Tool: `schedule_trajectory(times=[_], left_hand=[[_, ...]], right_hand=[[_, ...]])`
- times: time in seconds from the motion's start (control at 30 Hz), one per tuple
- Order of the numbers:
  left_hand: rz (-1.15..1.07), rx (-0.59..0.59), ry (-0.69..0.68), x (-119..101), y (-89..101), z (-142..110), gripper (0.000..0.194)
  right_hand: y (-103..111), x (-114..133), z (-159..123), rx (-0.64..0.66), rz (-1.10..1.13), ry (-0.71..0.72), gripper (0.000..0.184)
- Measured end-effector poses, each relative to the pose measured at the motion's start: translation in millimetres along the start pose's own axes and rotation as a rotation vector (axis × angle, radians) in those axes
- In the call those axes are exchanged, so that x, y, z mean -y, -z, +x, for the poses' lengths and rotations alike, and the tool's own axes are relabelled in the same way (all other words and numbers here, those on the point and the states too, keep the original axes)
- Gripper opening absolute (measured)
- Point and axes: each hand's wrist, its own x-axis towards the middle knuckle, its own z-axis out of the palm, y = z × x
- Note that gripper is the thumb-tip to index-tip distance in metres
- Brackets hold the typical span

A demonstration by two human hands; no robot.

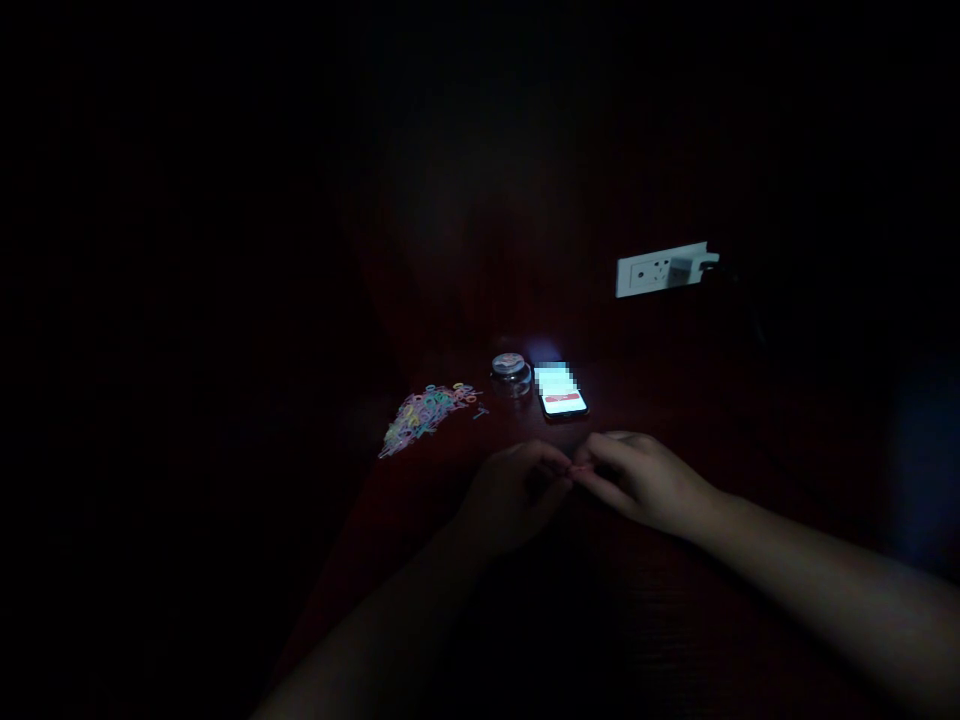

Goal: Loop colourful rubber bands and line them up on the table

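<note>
The scene is very dark. My left hand [514, 495] and my right hand [637, 475] meet fingertip to fingertip over a dark reddish table [675, 620]. Both are closed in a pinch on a tiny pinkish thing [576, 473], too small to name. A heap of small bright rubber bands [424, 412] in several colours lies to the left, beyond my left hand. A small clear jar with a lid [511, 374] stands behind the hands. Beside the jar lies a phone [561, 391] with its screen lit.
A white wall socket [651, 270] with a white plug [694, 265] in it sits on the dark wall at the right. Everything else around the table is black and cannot be made out.
</note>
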Motion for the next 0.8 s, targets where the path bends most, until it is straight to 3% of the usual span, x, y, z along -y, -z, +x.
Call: schedule_trajectory(times=[0.17, 0.47, 0.67, 0.8], left_hand=[[0.041, -0.014, -0.022, -4, 1.7, 1, 0.011], [0.053, 0.014, 0.013, -4, 4.0, 1, 0.013], [-0.063, -0.004, 0.007, -2, 0.5, 0, 0.017], [0.005, -0.016, 0.015, -2, 2.1, -1, 0.013]], right_hand=[[-1, 0, -1, -0.009, 0.026, -0.038, 0.006], [-1, 3, -1, 0.006, -0.015, -0.008, 0.010], [-1, 5, 0, -0.001, -0.018, 0.069, 0.011], [0, 11, 0, 0.016, -0.030, 0.041, 0.010]])
